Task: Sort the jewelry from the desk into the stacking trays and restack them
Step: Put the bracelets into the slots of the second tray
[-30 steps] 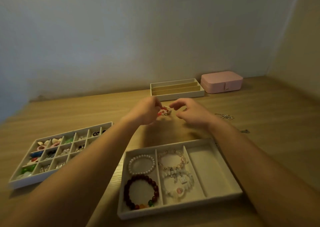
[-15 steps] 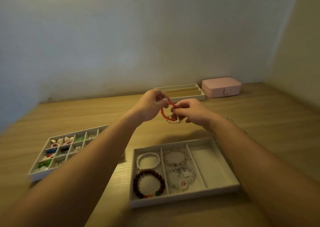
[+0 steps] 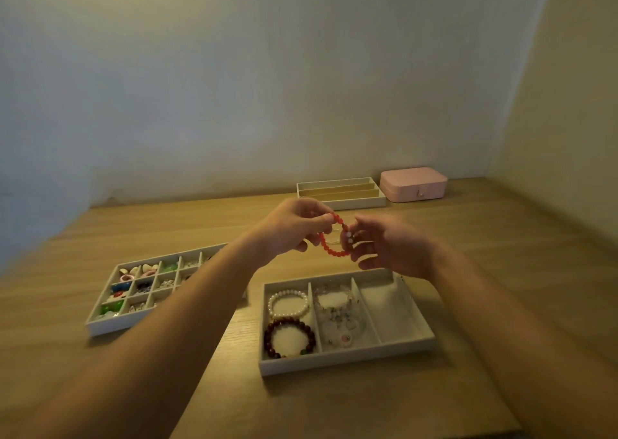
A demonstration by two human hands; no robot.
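Note:
Both hands hold a red bead bracelet (image 3: 329, 246) in the air above the desk. My left hand (image 3: 294, 229) pinches its top left part, and my right hand (image 3: 388, 244) pinches its right side. Below them stands a white three-compartment tray (image 3: 394, 348). Its left compartment holds a white pearl bracelet (image 3: 288, 304) and a dark red bead bracelet (image 3: 289, 337). Clear and pale bracelets (image 3: 337, 315) fill the middle one, and the right compartment holds nothing. A grid tray (image 3: 100, 326) with small colourful pieces lies at the left.
A third tray (image 3: 341, 192) with long slots stands at the back by the wall, next to a shut pink jewelry box (image 3: 413, 184). Walls close the desk at the back and right. The desk's front edge shows at lower right.
Both hands have risen from the desk with the red bracelet and now hold it stretched open between them. The view has tilted up.

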